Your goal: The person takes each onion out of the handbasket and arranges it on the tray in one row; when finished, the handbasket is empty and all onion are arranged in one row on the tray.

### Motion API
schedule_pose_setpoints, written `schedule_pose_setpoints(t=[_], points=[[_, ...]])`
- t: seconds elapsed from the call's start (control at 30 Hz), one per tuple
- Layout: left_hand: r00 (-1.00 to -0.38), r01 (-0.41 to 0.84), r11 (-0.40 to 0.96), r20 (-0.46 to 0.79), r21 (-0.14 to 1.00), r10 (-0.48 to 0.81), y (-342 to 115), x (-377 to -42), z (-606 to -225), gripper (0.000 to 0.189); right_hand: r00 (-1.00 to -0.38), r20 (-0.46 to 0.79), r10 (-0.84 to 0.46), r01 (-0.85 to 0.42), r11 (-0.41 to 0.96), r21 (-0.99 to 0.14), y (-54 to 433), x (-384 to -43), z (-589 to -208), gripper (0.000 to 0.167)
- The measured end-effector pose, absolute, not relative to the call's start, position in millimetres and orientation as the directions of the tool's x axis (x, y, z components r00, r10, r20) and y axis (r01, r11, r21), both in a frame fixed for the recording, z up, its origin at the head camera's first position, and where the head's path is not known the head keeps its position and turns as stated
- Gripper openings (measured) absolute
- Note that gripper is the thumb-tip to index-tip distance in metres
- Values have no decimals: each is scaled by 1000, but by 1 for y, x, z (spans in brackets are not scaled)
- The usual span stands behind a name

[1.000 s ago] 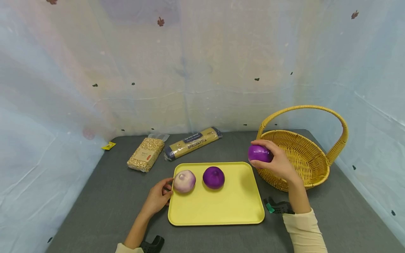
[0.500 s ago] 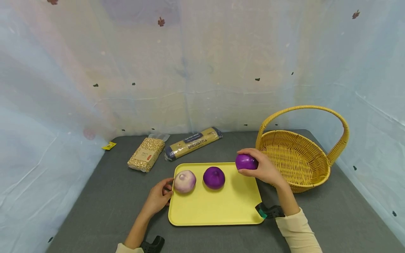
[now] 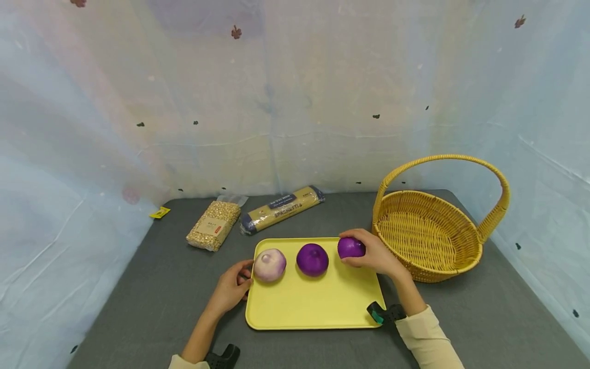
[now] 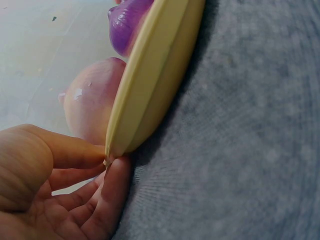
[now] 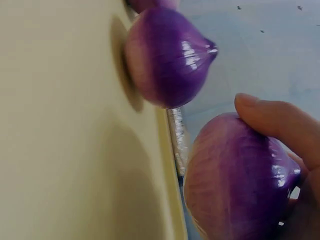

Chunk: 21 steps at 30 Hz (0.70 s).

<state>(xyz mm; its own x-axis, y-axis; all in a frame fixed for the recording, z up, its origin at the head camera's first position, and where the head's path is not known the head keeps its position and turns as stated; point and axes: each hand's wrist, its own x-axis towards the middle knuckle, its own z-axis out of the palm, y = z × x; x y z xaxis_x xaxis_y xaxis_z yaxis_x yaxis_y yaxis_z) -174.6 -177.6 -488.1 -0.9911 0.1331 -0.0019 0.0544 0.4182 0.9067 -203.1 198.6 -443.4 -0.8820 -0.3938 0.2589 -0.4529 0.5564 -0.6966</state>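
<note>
My right hand [image 3: 372,252] grips a purple onion [image 3: 351,248] over the right part of a yellow tray [image 3: 313,310]. In the right wrist view the held onion [image 5: 235,180] shows beside its shadow on the tray, thumb across its upper side. My left hand [image 3: 231,285] pinches the tray's left rim; in the left wrist view, thumb and finger meet at the tray edge [image 4: 145,90]. On the tray lie a pale white-purple onion [image 3: 269,265] at the left and a dark purple onion [image 3: 312,260] in the middle.
A yellow wicker basket [image 3: 417,236] with a tall handle stands right of the tray. Behind the tray lie a spaghetti pack [image 3: 282,209] and a bag of pale grains or beans [image 3: 214,224]. A small yellow label [image 3: 159,212] lies at the table's back left corner.
My right hand has carried the purple onion left and down, from the basket's rim to over the tray's right part. The left hand stays at the tray's rim.
</note>
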Motion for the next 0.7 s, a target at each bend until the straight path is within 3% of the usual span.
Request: schedule_pose_setpoints(t=[0.3, 0.7], points=[[-996, 47, 455, 8, 889, 88, -173, -174, -491, 45, -889, 209, -408, -426, 568, -704, 196, -204, -452, 57], [-991, 55, 414, -2, 909, 135, -177, -175, -490, 45, -891, 181, -415, -416, 590, -692, 196, -206, -459, 57]])
